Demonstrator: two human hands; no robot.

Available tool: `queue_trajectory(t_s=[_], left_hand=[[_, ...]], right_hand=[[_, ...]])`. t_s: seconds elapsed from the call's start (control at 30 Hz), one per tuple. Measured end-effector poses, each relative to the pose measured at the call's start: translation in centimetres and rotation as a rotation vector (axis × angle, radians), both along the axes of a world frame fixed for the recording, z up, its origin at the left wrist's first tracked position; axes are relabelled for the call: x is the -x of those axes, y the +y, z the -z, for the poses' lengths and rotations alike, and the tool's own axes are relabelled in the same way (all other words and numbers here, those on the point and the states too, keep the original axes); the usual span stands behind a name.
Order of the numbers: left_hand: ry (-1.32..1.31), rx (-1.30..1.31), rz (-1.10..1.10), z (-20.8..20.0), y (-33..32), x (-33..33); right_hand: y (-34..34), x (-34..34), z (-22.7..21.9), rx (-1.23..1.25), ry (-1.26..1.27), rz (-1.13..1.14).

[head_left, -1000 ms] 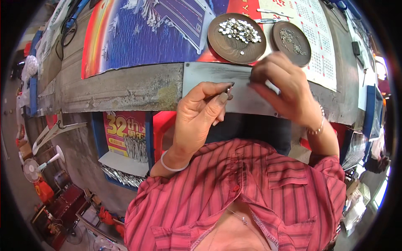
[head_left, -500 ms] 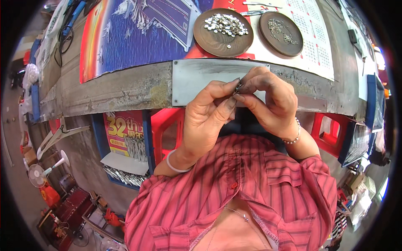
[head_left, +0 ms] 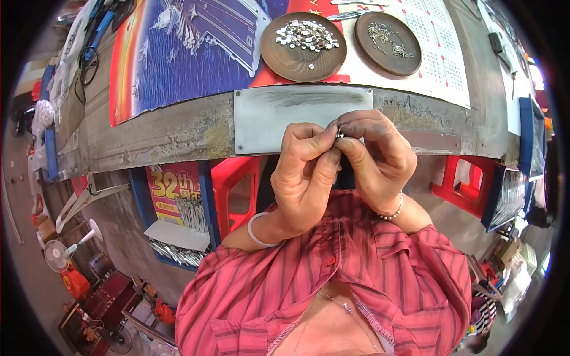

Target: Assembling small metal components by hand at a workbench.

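My left hand [head_left: 304,178] and my right hand [head_left: 380,155] meet over the near edge of the workbench, thumbs and fingertips pinched together. Between them is a tiny shiny metal piece [head_left: 339,134], mostly covered by the fingers, so its exact kind cannot be made out. Dark smudges mark the fingertips. Just beyond the hands lies a pale rectangular plate [head_left: 279,121] fixed to the bench edge. Farther off, a round brown dish [head_left: 285,66] carries many small silver discs. Beside it, a smaller brown dish [head_left: 392,66] holds thin metal pins.
Slim metal hand tools [head_left: 355,13] lie behind the dishes. A printed blue sheet [head_left: 178,71] and a calendar sheet [head_left: 445,71] cover the bench. Below the edge are a blue bin [head_left: 205,207] of long metal parts at left and red stools [head_left: 463,184].
Both hands have come slightly nearer my body, still pinched together on the small metal piece. The bench and dishes appear shifted a little to the left.
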State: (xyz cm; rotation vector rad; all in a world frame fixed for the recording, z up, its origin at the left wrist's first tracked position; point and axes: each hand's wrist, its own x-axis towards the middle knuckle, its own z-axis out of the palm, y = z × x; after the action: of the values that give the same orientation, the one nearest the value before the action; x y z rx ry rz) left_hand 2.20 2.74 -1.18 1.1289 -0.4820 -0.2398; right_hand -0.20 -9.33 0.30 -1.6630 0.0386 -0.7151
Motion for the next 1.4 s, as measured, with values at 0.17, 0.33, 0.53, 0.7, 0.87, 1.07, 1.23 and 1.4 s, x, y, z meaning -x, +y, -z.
queue_trajectory(t_s=[0.17, 0.33, 0.53, 0.7, 0.87, 1.07, 1.23, 1.4], left_hand=[[0.053, 0.059, 0.045, -0.2, -0.1, 0.0], [0.060, 0.023, 0.017, -0.3, 0.0, 0.1], [0.270, 0.178, 0.138, -0.6, 0.4, 0.2], [0.210, 0.095, 0.144, -0.3, 0.4, 0.8], [0.456, 0.166, 0.222, -0.4, 0.5, 0.1], [0.509, 0.247, 0.276, 0.0, 0.5, -0.1], [0.558, 0.247, 0.255, -0.8, 0.7, 0.2], [0.733, 0.213, 0.211, -1.9, 0.4, 0.3]], right_hand=[[-0.4, 0.1, -0.3, -0.008, 0.002, -0.031], [-1.0, 0.0, -2.0, 0.254, 0.093, -0.049], [-0.5, -0.4, -1.0, 0.288, 0.023, 0.009], [-1.4, -0.5, -0.6, 0.486, 0.077, -0.061], [-3.9, -2.4, -2.6, 0.087, 0.119, 0.520], [-4.7, -3.2, -0.4, 0.188, 0.240, 0.397], [-4.4, -2.7, 0.2, 0.041, 0.224, 0.311], [-3.8, -1.8, 0.2, -0.005, 0.170, 0.160]])
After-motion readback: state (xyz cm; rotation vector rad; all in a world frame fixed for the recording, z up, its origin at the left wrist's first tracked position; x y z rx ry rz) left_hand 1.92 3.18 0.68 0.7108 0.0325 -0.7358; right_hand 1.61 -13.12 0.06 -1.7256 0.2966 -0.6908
